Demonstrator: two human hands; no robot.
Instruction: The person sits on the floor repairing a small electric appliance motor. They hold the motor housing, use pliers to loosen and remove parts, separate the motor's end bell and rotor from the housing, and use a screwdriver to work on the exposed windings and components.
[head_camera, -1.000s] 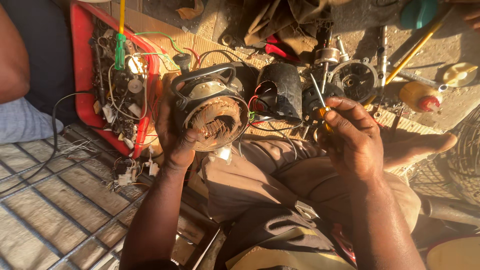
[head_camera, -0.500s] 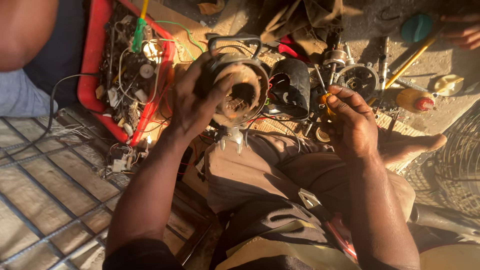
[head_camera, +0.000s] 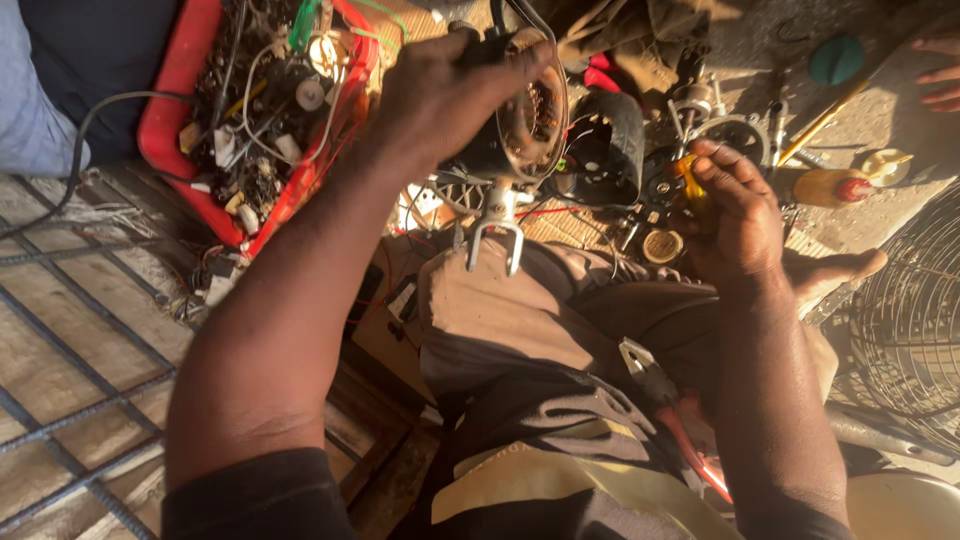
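Left hand: my left hand is wrapped over the top of a round electric motor, fingers clamped on its housing, holding it up off the ground above my lap.
Motor: tilted so its open face turns to the right, with copper windings showing inside; a forked metal bracket hangs from its underside, just above my knee.
Right hand: my right hand sits to the right of the motor, apart from it, fingers curled together around a yellow-handled screwdriver.
Lap: pliers with red handles lie on my thigh, near my right forearm.
Left of the motor: a red plastic tray full of wires and small electrical parts sits on the ground, beside a wire grid lying over boards.
Behind the motor: loose motor parts and tools are scattered on the ground.
Right edge: a wire fan guard.
Top right corner: another person's fingers.
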